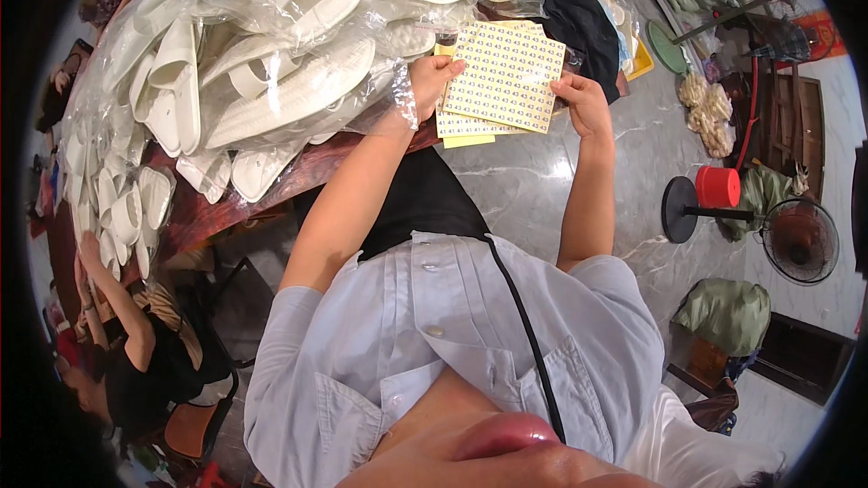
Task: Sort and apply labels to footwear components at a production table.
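Between my two hands is a sheet of small printed stickers (502,77), pale yellow with rows of tiny labels. My left hand (432,89) pinches its left edge, thumb on top. At the opposite edge, my right hand (583,104) grips it between thumb and fingers. Beneath it lie more yellow sticker sheets (479,126), whose lower and upper edges stick out; whether my fingers also hold these is hidden. Clear plastic film (404,95) touches my left wrist. Just left of my left hand, cream slippers (298,81) in clear bags are heaped on the table.
The dark red table (203,212) runs along the left under the slippers. Dark cloth (579,14) and a yellow tray (642,59) are beyond my right hand. A red stool (717,187) and a fan (800,239) stand to the right. Another person (136,343) works at lower left.
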`<state>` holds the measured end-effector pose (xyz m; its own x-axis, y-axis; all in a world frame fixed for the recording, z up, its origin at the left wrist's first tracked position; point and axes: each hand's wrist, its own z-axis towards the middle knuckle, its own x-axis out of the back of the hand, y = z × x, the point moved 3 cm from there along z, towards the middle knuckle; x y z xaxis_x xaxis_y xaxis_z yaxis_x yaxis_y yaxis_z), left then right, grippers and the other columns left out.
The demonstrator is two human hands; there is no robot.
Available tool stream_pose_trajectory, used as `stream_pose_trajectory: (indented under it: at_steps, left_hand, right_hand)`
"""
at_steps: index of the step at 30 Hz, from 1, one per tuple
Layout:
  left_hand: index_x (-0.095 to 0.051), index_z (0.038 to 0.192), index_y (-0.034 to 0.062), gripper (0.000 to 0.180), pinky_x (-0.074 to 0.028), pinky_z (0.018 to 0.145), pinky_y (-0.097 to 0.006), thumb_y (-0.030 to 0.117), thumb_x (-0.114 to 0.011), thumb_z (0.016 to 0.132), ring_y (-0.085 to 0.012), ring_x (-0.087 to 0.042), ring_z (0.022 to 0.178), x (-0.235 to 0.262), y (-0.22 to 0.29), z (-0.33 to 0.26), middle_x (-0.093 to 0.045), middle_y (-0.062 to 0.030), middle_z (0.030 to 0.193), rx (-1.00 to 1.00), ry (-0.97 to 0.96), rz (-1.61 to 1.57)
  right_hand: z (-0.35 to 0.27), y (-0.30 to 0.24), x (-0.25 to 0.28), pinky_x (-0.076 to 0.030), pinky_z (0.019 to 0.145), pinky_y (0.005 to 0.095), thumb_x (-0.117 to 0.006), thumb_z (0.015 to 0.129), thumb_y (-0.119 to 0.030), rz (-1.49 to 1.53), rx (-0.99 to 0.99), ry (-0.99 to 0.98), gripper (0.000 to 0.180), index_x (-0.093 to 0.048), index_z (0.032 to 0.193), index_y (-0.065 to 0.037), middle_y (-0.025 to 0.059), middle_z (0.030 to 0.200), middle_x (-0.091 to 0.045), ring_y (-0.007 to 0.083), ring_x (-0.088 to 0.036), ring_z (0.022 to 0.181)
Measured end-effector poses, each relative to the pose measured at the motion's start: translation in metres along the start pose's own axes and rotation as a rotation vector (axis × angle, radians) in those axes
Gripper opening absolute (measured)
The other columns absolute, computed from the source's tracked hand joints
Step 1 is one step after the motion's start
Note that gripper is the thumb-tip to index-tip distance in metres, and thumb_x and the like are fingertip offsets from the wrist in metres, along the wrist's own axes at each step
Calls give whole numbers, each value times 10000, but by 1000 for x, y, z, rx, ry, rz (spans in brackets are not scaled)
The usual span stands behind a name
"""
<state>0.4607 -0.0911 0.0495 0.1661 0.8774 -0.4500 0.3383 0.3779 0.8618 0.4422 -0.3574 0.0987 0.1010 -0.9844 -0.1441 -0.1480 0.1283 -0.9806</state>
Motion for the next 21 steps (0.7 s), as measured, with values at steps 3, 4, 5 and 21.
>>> stream_pose_trajectory:
  at_steps: [3, 4, 5, 21]
  left_hand:
    - [-572, 1033, -104, 260, -537, 723, -296, 120, -568, 901, -183, -642, 810, 1, 1, 0, -647, -137, 949, 3, 9, 8]
    - [-572, 1033, -104, 260, -537, 723, -296, 120, -568, 901, -183, -642, 810, 1, 1, 0, -647, -137, 949, 4, 8, 9]
    - [-562, 1046, -105, 270, -538, 732, -301, 123, -566, 903, -188, -641, 826, 1, 2, 0, -642, -142, 966, 12, -5, -33]
    - [-559, 1043, -101, 266, -528, 757, -306, 129, -554, 909, -191, -638, 827, 0, 5, -1, -638, -141, 980, 58, -50, -173]
  right_hand:
    - [4, 3, 5, -408, 805, 275, -632, 817, -33, 55, 13, -49, 102, -630, 739, 32, 99, 966, -647, 150, -561, 837]
    - [5, 5, 8, -408, 805, 275, -632, 817, -33, 56, 12, -47, 102, -630, 739, 32, 99, 966, -647, 150, -561, 837]
    - [5, 5, 7, -410, 827, 280, -619, 834, -44, 120, 17, -69, 101, -642, 777, 37, 104, 994, -645, 152, -564, 863]
    - [11, 9, 10, -461, 836, 260, -559, 894, -69, 207, 26, -171, 219, -605, 1075, 43, 82, 1011, -649, 141, -597, 909]
